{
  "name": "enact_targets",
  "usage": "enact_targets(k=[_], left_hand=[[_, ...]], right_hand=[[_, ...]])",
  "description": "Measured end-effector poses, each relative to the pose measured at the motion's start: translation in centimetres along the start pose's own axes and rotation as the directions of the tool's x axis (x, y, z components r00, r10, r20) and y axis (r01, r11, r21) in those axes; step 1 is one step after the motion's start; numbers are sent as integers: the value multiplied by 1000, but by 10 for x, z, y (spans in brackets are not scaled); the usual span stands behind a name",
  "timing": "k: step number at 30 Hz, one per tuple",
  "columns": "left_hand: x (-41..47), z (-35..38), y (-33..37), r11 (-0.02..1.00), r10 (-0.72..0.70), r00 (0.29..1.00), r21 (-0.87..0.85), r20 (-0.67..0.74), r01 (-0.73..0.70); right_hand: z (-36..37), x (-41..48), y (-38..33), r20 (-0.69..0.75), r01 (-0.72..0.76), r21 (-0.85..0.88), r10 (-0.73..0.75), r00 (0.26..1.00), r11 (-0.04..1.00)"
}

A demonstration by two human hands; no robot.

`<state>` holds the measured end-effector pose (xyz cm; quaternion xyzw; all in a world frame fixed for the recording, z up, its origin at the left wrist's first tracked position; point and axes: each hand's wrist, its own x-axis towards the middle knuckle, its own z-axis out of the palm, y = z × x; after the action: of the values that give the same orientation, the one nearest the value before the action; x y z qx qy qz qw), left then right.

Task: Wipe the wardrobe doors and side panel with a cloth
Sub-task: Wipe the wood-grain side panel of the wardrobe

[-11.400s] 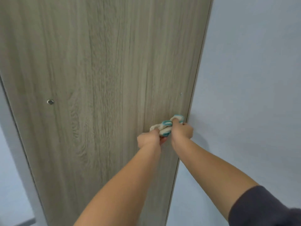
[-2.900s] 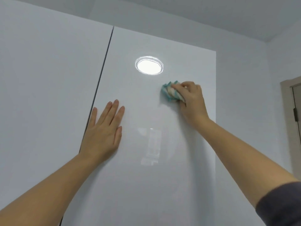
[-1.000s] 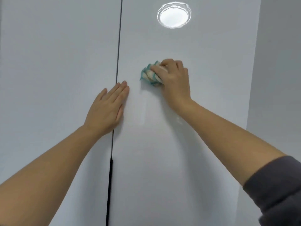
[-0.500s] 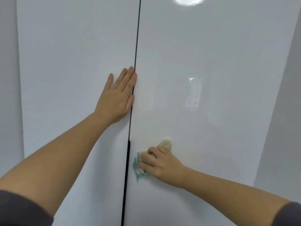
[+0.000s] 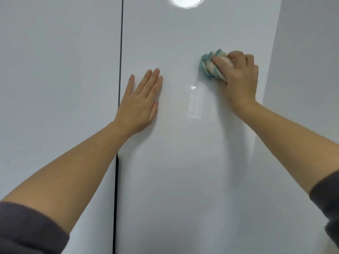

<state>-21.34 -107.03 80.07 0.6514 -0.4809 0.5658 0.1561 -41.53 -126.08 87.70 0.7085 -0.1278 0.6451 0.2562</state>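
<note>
Two glossy white wardrobe doors fill the view. The left door (image 5: 55,88) and right door (image 5: 183,162) meet at a thin dark gap (image 5: 120,52), which runs from 11 o'clock at the top edge down to 7 o'clock at the bottom.

The cloth (image 5: 209,67), bunched into a wad with teal and cream stripes, lies against the right door at about 1 o'clock from the middle of the view. The right hand (image 5: 238,76) grips it. The fingers are curled over the wad and press it to the door, and most of the cloth sticks out at the hand's 10 o'clock side. The right forearm comes up from 4 o'clock, with a dark sleeve (image 5: 326,195) at the frame's edge.

The left hand (image 5: 141,101) lies flat on the same door at about 11 o'clock from the middle, well apart from the cloth. Its fingers are straight and point toward 1 o'clock. Most of them are close together, and the finger nearest the gap stands a little apart. The hand's outer edge is just beside the gap. Its forearm rises from 8 o'clock out of another dark sleeve (image 5: 27,230).

A round bright reflection of a lamp (image 5: 185,1) sits on the right door at 12 o'clock, cut by the top edge. A paler rectangular glare (image 5: 195,101) shows between the two hands, lower down. A plain grey wall (image 5: 302,70) stands past the right door's edge at 2 o'clock.
</note>
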Motion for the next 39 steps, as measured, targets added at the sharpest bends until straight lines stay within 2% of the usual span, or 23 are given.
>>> enact_targets(k=[3, 5, 6, 7, 9, 10, 11, 12, 13, 16, 17, 19, 21, 22, 23, 25, 26, 28, 30, 35, 36, 37, 39], left_hand=[[3, 5, 19, 1000, 7, 1000, -25, -16, -8], [-2, 8, 31, 999, 29, 1000, -25, -13, -29], [-5, 10, 38, 999, 42, 999, -27, -6, -42], [-7, 12, 43, 998, 52, 999, -28, 4, -52], [-10, 16, 54, 997, 73, 997, -28, 21, -72], [-10, 18, 59, 996, 92, 995, -23, 26, -91], [-9, 20, 63, 993, 114, 993, -15, 33, -113], [-7, 21, 65, 991, 132, 991, -6, 38, -131], [-6, 21, 66, 990, 143, 989, 2, 45, -143], [-7, 23, 66, 990, 142, 988, 14, 54, -143], [-8, 22, 67, 990, 139, 989, 13, 51, -140], [-13, 22, 68, 992, 127, 991, 9, 45, -128], [-22, 22, 64, 996, 93, 994, 10, 51, -94], [-28, 22, 60, 997, 72, 996, 14, 54, -73], [-34, 22, 55, 998, 49, 997, 22, 62, -51], [-48, 21, 43, 999, 0, 996, 40, 92, -4], [-58, 19, 37, 998, -27, 994, 52, 107, 21], [-75, 17, 29, 996, -59, 989, 67, 133, 51], [-93, 14, 24, 993, -85, 982, 96, 167, 70], [-132, 8, 19, 989, -88, 964, 137, 251, 55], [-137, 8, 17, 989, -84, 963, 140, 258, 48], [-141, 7, 13, 988, -84, 961, 148, 265, 46], [-144, 5, 6, 986, -88, 959, 158, 269, 46]], right_hand=[[-5, -70, -2, 106, 65, 99, -75, 992, 993], [-7, -138, 8, 175, 204, 155, -230, 957, 967], [-12, -178, 15, 214, 307, 189, -344, 914, 933], [-15, -215, 21, 263, 432, 226, -482, 836, 873], [-26, -273, 26, 347, 655, 284, -712, 611, 700], [-30, -284, 29, 365, 714, 299, -768, 527, 633], [-31, -283, 31, 365, 741, 305, -792, 489, 598], [-30, -272, 34, 351, 743, 300, -794, 497, 598], [-27, -254, 34, 316, 729, 288, -780, 540, 621], [-18, -175, 36, 170, 612, 191, -640, 749, 768], [-15, -146, 37, 127, 536, 152, -554, 823, 830], [-15, -86, 34, 58, 286, 119, -294, 954, 951], [-15, -44, 27, 17, 28, 144, -31, 999, 989], [-12, -36, 19, 3, -21, 157, 21, 1000, 987], [-8, -37, 8, 1, -2, 167, 2, 1000, 986], [5, -68, -22, 7, 169, 210, -174, 985, 963], [14, -94, -39, -3, 292, 244, -301, 954, 925], [23, -151, -67, 27, 490, 301, -520, 853, 819], [29, -201, -85, 55, 618, 351, -674, 736, 704], [36, -274, -112, 109, 803, 400, -893, 438, 442], [38, -271, -115, 98, 814, 391, -899, 428, 430], [42, -258, -120, 74, 809, 374, -884, 461, 453], [49, -216, -130, 3, 737, 329, -781, 624, 590]])
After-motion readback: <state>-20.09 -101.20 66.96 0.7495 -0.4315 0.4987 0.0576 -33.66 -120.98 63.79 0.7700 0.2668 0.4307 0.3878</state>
